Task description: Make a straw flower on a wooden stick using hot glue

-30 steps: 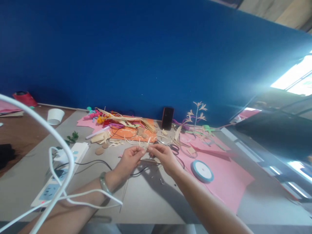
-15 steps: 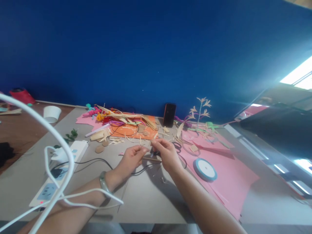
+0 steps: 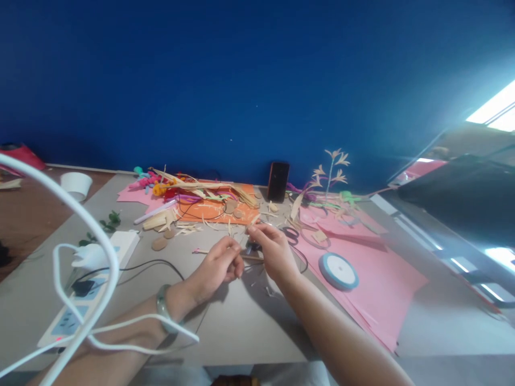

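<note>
My right hand (image 3: 276, 251) pinches a small pale strip, like dried husk (image 3: 254, 220), whose tip sticks up beyond the fingers. Close beside it on the left, my left hand (image 3: 220, 262) has its thumb and index finger pressed together. Whatever those left fingertips hold is too small to make out. A thin wooden stick (image 3: 252, 259) lies under both hands, partly covered by them. Black scissor handles (image 3: 290, 235) show just behind my right hand. Small pale scraps (image 3: 270, 291) lie on the table below the hands.
Dried strips (image 3: 205, 186) and colourful pipe cleaners lie on orange card (image 3: 193, 214). A phone (image 3: 278, 182) leans against the blue wall. Ribbon roll (image 3: 338, 271) rests on pink paper (image 3: 386, 279). Husk flowers (image 3: 330, 171) stand behind. A power strip (image 3: 74, 316) and white cable (image 3: 110, 252) occupy the left.
My left hand has turned slightly, its lower fingers now more visible, and drawn a little back from the right hand. My right hand keeps its pinch. The whole view has shifted slightly.
</note>
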The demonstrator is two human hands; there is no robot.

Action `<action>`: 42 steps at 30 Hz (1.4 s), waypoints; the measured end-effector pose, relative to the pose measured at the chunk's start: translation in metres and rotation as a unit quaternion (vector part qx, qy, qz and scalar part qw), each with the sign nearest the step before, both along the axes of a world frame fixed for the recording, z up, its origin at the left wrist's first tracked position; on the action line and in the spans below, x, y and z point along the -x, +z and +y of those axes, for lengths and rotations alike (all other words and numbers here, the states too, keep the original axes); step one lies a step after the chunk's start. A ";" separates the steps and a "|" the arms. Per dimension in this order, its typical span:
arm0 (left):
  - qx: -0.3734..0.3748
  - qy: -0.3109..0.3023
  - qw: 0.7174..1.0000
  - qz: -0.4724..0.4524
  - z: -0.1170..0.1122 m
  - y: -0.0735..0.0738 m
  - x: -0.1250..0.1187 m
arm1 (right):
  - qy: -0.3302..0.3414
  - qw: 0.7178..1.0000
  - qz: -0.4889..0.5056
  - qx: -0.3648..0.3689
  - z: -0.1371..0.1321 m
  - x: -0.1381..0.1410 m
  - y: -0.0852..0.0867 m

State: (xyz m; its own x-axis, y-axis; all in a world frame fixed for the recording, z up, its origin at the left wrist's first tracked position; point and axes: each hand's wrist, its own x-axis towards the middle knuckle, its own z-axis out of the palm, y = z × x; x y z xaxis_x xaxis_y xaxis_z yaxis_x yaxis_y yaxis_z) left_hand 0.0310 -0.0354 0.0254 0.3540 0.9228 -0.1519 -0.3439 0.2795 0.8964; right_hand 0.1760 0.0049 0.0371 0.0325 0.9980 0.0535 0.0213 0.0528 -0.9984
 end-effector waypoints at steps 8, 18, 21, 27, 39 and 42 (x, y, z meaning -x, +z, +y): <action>0.029 0.044 0.998 -0.040 0.003 0.001 -0.001 | 0.016 1.000 0.014 0.011 -0.004 0.001 -0.001; 0.039 0.071 0.996 -0.025 0.003 -0.006 0.000 | 0.044 0.999 0.010 0.002 -0.004 -0.003 0.000; 0.039 0.084 0.996 -0.013 0.002 -0.003 -0.001 | 0.043 0.999 0.011 -0.001 -0.005 -0.003 0.002; 0.024 0.104 0.994 -0.025 0.004 -0.003 0.001 | 0.054 0.998 0.023 0.002 -0.006 -0.003 0.004; 0.039 0.096 0.994 -0.026 0.004 -0.003 0.000 | 0.057 0.998 0.030 0.014 -0.007 -0.003 0.005; 0.037 0.097 0.994 -0.024 0.005 -0.004 0.000 | 0.059 0.998 0.035 0.014 -0.007 -0.003 0.004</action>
State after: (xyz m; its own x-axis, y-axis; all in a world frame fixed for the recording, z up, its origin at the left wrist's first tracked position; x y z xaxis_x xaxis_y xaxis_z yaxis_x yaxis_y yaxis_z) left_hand 0.0307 -0.0306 0.0212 0.1798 0.9612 -0.2093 -0.4390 0.2688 0.8574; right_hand 0.1790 -0.0022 0.0413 -0.0824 0.9962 0.0278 -0.0525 0.0235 -0.9983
